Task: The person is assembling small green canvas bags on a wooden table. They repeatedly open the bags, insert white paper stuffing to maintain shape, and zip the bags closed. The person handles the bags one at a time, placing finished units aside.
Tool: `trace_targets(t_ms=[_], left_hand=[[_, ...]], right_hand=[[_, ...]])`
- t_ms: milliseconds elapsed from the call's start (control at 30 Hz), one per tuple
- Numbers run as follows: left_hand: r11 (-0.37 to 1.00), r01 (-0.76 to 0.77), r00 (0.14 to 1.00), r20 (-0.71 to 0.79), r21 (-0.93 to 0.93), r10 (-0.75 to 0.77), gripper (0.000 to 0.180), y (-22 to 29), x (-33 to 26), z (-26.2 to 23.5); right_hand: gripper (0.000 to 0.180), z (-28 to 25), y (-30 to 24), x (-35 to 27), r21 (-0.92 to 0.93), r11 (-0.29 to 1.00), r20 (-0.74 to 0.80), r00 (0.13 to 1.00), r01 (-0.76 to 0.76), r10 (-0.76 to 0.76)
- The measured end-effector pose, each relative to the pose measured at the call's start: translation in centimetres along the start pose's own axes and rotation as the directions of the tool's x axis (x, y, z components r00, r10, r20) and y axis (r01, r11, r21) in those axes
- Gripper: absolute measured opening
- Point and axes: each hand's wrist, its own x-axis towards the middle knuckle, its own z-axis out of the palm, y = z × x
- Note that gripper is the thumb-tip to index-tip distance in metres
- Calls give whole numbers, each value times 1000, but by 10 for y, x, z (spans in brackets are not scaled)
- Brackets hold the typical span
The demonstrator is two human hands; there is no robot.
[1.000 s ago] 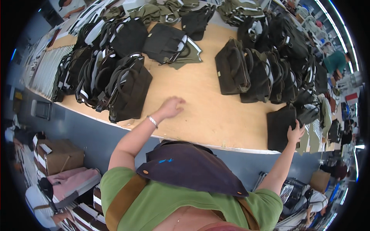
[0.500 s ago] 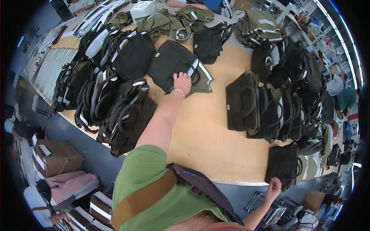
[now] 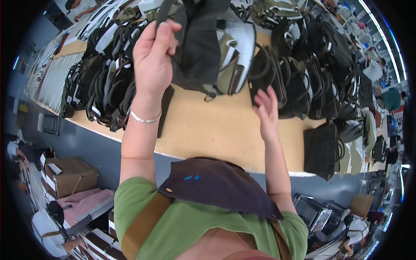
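My left hand (image 3: 155, 60) is raised, its fingers closed round a dark strap or handle of a black bag (image 3: 197, 58). The bag hangs tilted above the table, with its olive and white lining showing on the right and a small metal ring at its lower edge. Its top runs out of view. To the right of the bag, my right hand (image 3: 267, 113) is lifted with fingers apart and nothing in it, in front of a row of similar dark bags (image 3: 299, 86).
More black bags (image 3: 108, 86) crowd the left of the tan table (image 3: 208, 134). A single black bag (image 3: 320, 149) stands at the front right edge. Olive pieces (image 3: 275, 13) lie at the back. A cardboard box (image 3: 73, 175) is on the lower left, and other people work around.
My left hand has lifted a black bag off the table and brought it closer. My right hand has moved from the front right edge up towards the bag's right side.
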Motion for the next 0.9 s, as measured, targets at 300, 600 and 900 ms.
trace_targets(t_ms=[300,600,900], left_hand=[[811,518,770,-265,-273,-580,25,-81,-206,-65],[553,-241,941,331,798,-67,45,-11,-180,17],[467,-153,314,490,871,-813,34,-93,-188,35]], right_hand=[[36,-6,18,-53,-159,987,-140,990,-32,10],[28,-1,20,-81,-138,976,-86,984,-167,156],[34,-33,17,-89,-771,636,-129,971,31,-202]])
